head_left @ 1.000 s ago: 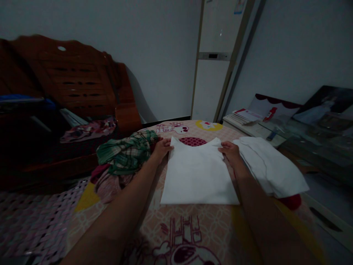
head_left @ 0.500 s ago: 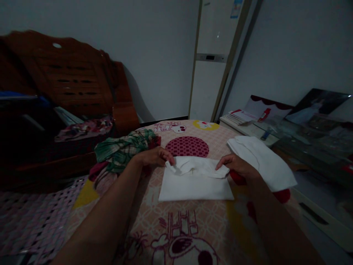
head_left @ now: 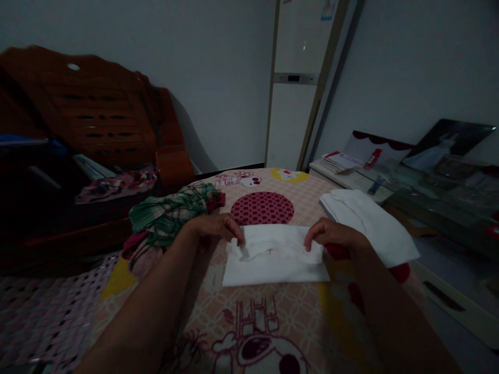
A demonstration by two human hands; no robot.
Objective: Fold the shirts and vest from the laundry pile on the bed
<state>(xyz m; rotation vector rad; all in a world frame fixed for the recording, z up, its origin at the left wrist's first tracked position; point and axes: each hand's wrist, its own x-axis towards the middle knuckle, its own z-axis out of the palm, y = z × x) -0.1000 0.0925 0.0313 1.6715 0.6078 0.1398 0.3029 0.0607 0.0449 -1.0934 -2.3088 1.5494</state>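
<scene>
A folded white garment (head_left: 273, 272) lies flat on the table in front of me, with a loose, wrinkled, collar-like band across its upper part. My left hand (head_left: 218, 228) pinches the left end of that band, thumb and fingers together. At the band's other end, my right hand (head_left: 329, 234) has its fingers bent down onto the white fabric and closed on it. A small mark, perhaps a tag, shows at the middle of the band. To the right of my right hand rests a stack of folded white cloth (head_left: 370, 223).
A patterned tablecloth (head_left: 257, 311) covers the round table. Crumpled green plaid clothing (head_left: 171, 213) lies at its left side. Beyond are a wooden bench (head_left: 97, 114), a tall white cabinet-like unit (head_left: 292, 114) and, at right, a glass-topped stand (head_left: 424, 192) with papers and a picture.
Both hands still hold the garment's band, which has come down a little toward me and spread flatter. More white fabric shows behind it. The view has shifted slightly.
</scene>
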